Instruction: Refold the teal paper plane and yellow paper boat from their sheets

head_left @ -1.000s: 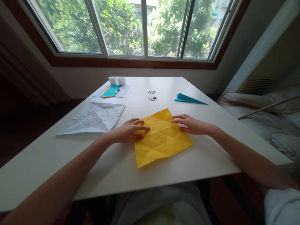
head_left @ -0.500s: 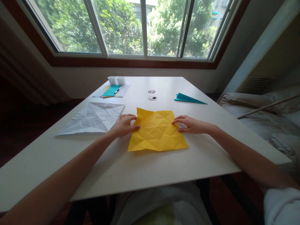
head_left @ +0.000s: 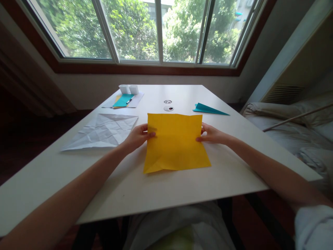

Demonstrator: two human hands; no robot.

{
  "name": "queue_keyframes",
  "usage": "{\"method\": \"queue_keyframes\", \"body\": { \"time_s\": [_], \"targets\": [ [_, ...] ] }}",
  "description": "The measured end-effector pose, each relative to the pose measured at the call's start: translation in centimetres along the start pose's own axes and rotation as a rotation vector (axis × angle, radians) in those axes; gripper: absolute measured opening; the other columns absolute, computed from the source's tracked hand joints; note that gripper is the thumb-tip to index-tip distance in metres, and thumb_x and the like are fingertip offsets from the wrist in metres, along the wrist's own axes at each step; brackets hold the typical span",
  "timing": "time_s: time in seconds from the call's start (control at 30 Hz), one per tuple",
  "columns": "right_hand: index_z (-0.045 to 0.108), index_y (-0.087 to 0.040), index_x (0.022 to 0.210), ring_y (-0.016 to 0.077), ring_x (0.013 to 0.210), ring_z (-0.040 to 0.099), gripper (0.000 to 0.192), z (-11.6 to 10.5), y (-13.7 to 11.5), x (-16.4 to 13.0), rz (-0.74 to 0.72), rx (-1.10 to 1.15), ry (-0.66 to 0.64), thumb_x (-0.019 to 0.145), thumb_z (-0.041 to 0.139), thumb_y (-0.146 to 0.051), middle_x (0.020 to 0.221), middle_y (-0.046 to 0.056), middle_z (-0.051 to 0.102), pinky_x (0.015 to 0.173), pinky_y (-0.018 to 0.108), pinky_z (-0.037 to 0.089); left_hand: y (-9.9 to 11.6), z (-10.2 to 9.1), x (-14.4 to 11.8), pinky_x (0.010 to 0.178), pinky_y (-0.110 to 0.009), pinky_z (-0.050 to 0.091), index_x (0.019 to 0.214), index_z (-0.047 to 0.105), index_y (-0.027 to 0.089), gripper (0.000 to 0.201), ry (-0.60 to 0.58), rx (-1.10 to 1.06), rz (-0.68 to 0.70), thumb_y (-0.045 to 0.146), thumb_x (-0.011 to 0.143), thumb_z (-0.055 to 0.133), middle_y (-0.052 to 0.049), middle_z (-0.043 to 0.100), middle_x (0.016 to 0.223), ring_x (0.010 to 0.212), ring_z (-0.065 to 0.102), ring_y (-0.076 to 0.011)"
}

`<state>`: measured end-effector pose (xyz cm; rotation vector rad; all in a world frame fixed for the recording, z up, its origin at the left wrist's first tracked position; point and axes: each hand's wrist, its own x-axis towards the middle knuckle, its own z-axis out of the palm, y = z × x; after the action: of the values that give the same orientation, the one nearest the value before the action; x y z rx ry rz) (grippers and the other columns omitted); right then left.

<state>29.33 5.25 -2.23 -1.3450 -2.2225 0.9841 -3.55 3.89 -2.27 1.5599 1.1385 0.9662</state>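
A square yellow sheet of paper (head_left: 175, 144) is held up off the table between my two hands, its far edge raised and tilted toward me. My left hand (head_left: 139, 137) pinches its left edge, thumb on the near face and fingers behind. At the right edge, my right hand (head_left: 212, 134) grips in the same way. Few creases show on the sheet, apart from a faint fold near its lower left corner. A creased white sheet of paper (head_left: 106, 131) lies just left of my left hand.
On the white table (head_left: 145, 198), a folded teal paper plane (head_left: 209, 109) lies at the right. Two round stickers (head_left: 168, 108) are at the middle back. Teal paper (head_left: 123, 100), a pen (head_left: 130, 100) and two white cups (head_left: 134, 90) sit far left. A window spans the back wall.
Both hands have lifted the yellow sheet's far side and tilted it toward me. Its crease pattern, plain before, now looks much smoother. My thumbs are now on its near face.
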Motion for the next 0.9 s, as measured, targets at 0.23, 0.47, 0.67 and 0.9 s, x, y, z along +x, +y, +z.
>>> {"method": "queue_keyframes", "body": {
  "time_s": [0.23, 0.47, 0.67, 0.9],
  "targets": [
    [0.065, -0.017, 0.084, 0.0234, 0.086, 0.06, 0.026, 0.2, 0.8, 0.5, 0.129, -0.045, -0.006, 0.068, 0.064, -0.037, 0.094, 0.007, 0.066, 0.077, 0.035, 0.048, -0.4, -0.7, 0.3, 0.085, -0.041, 0.05, 0.106, 0.06, 0.016, 0.05, -0.214, -0.029, -0.024, 0.037, 0.063, 0.074, -0.008, 0.065, 0.107, 0.098, 0.061, -0.026],
    [0.066, -0.018, 0.082, 0.0213, 0.08, 0.061, 0.025, 0.2, 1.4, 0.8, 0.102, -0.04, -0.01, 0.066, 0.065, -0.037, 0.088, 0.004, 0.067, 0.072, 0.031, 0.048, -0.2, -1.5, 0.5, 0.076, -0.037, 0.052, 0.089, 0.068, 0.017, 0.042, -0.347, 0.232, -0.079, 0.044, 0.057, 0.074, -0.004, 0.07, 0.091, 0.087, 0.063, -0.0265],
    [0.067, -0.017, 0.079, 0.0218, 0.083, 0.061, 0.023, -0.3, 1.3, 0.7, 0.026, -0.034, -0.017, 0.068, 0.064, -0.036, 0.089, 0.005, 0.068, 0.075, 0.032, 0.047, 0.1, -2.1, 0.6, 0.073, -0.031, 0.05, 0.091, 0.069, 0.019, 0.033, -0.394, 0.456, 0.001, 0.038, 0.064, 0.067, -0.002, 0.07, 0.092, 0.085, 0.063, -0.0245],
    [0.061, -0.019, 0.097, 0.0205, 0.094, 0.058, 0.031, -0.2, 2.0, 0.8, -0.233, 0.029, -0.13, 0.072, 0.062, -0.037, 0.103, 0.004, 0.063, 0.082, 0.033, 0.046, -0.7, -2.6, 0.9, 0.065, -0.023, 0.047, 0.086, 0.069, 0.019, 0.025, -0.343, 0.772, 0.191, 0.033, 0.071, 0.055, -0.002, 0.07, 0.082, 0.07, 0.061, -0.0156]
  ]
}}
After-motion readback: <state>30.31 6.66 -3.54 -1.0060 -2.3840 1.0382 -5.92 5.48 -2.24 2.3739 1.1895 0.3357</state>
